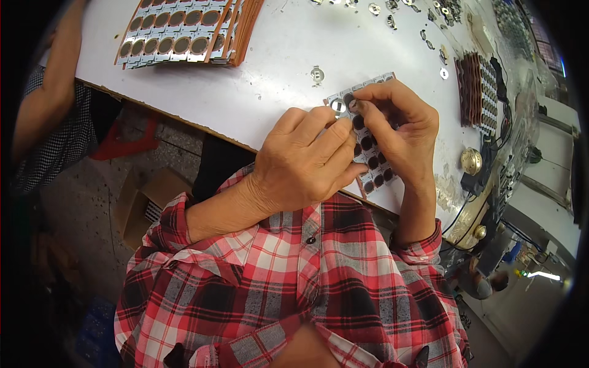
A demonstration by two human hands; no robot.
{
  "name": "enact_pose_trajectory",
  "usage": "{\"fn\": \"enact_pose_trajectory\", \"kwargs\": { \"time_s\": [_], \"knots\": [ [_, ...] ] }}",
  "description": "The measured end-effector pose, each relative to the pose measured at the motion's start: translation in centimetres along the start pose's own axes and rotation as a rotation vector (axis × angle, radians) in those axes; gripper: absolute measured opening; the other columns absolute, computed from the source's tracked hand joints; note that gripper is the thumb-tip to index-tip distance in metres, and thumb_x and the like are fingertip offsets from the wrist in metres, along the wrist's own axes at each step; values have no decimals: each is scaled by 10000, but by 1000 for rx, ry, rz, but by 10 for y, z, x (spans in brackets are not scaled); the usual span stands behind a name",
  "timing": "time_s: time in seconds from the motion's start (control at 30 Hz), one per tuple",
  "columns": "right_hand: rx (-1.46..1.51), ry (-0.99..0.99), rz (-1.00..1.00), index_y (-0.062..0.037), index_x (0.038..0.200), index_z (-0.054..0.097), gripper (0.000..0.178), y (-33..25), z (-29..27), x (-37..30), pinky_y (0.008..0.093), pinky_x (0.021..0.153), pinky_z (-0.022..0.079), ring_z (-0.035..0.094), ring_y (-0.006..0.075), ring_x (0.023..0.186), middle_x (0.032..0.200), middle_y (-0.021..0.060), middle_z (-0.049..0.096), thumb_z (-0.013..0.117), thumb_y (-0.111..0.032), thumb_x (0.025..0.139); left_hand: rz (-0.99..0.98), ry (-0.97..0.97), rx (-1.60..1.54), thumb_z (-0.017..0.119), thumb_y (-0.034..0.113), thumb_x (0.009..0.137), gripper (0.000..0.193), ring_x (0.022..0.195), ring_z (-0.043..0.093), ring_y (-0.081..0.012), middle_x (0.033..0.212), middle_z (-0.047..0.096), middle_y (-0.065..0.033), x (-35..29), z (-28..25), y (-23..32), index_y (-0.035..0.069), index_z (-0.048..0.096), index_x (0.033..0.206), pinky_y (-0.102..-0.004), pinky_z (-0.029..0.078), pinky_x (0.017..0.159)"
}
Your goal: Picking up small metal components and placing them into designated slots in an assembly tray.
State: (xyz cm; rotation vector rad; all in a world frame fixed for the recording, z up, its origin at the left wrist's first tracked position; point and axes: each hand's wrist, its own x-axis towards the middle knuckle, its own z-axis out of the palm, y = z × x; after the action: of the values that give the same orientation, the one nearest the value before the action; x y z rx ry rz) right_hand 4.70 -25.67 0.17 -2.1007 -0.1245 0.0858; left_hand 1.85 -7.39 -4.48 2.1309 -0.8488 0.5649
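Note:
A panel of small circuit boards (373, 161), with rows of dark round pads, lies at the table's near edge, partly hidden beneath my hands. My left hand (307, 156) is curled over the panel's left side, its fingertips close to a silver round metal clip (337, 107) at the panel's far end. Whatever is in those fingers is hidden. From the right, my right hand (405, 126) reaches over the panel, thumb and forefinger closed together just beside the clip. What they pinch is too small to make out. Another metal clip (316, 75) lies on the table beyond the panel.
A tall stack of similar panels (178, 34) stands at the far left, and a smaller stack (478, 92) at the right. Loose metal clips (392, 12) are scattered at the back. Another person's arm (52, 86) is at the left. A cardboard box (147, 196) sits below the table.

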Motion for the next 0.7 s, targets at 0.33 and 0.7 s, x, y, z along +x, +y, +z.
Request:
{"fn": "enact_pose_trajectory", "kwargs": {
  "time_s": [0.33,0.7],
  "knots": [
    [-105,95,20,32,1035,720,122,3,7,2,158,628,445,573,4,713,878,-20,697,723,33,913,-16,-1,23,846,266,681,427,1015,661,-263,1097,722,-103,-1,1,-1,-11,744,990,-369,475,740],
    [-75,50,-44,24,1041,735,123,9,3,3,188,699,494,624,45,786,886,-1,697,714,43,921,-17,-28,18,842,325,674,503,1054,636,-292,1105,703,-142,-1,-1,3,-38,734,1005,-391,471,767]
  ]
}}
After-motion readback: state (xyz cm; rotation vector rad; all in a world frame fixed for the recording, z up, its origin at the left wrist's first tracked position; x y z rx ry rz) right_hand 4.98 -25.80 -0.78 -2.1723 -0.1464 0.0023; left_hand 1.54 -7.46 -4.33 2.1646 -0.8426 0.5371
